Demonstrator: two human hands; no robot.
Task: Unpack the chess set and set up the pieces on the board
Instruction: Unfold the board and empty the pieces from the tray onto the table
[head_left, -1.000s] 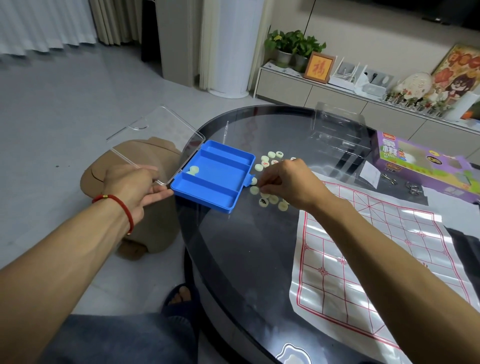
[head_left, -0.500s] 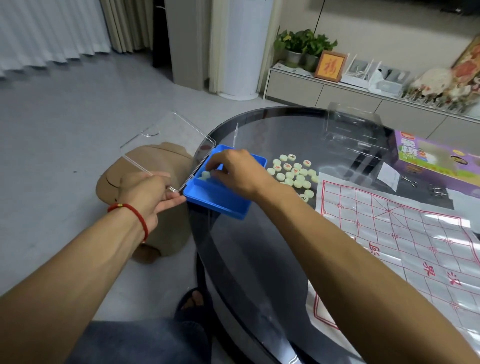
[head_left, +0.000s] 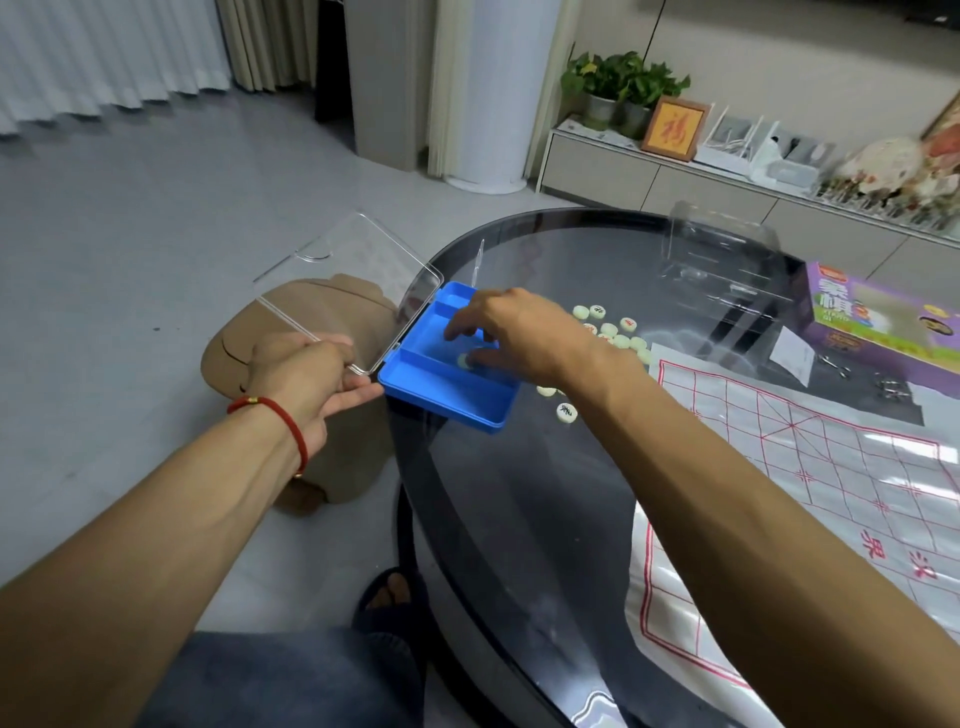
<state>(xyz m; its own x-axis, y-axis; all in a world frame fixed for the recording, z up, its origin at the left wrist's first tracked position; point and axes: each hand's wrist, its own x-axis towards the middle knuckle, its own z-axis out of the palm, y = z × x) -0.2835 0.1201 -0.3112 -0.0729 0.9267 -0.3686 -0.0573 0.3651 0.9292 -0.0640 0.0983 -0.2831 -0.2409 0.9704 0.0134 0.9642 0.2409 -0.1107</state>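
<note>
Chess piece (head_left: 464, 360), 1 left in blue case (head_left: 451, 387) at bench (head_left: 519, 519) edge: right hand (head_left: 511, 332) has moved in from loose pieces (head_left: 613, 332) (fingertips pinching it). Left hand (head_left: 306, 376) grips clear lid (head_left: 358, 291). Unpacking nearly done; board (head_left: 831, 493) unfilled.

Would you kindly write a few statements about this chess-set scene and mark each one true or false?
1. The left hand holds the blue case at its corner by the clear lid. True.
2. The blue case's lid is closed. False: it stands open, swung out past the table edge.
3. The right hand reaches into the case, fingers at a pale piece. True.
4. Loose chess pieces lie on the glass table beside the case. True.
5. Pieces already stand on the paper board. False: none shows on it.
6. The purple box sits on the floor. False: it rests on the table.
</note>
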